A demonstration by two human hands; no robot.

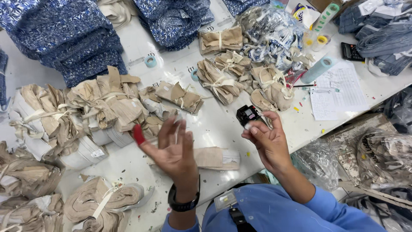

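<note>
Cluttered white worktable, bright even light.
White table (223, 124) under the fingers, scuffed and marked; beyond the fingertips lie tied beige fabric bundles (107, 105), blue printed cloth stacks (73, 38), tape rolls (150, 60); right of them a paper sheet (339, 92), calculator (349, 51), cardboard box (365, 141).

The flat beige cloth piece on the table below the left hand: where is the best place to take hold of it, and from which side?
Probably at its right end. The beige cloth piece lies flat on the white table, and the left hand covers its left part. The right end, with a pale label, is bare, so fingers coming from the right could pinch that edge.
</note>
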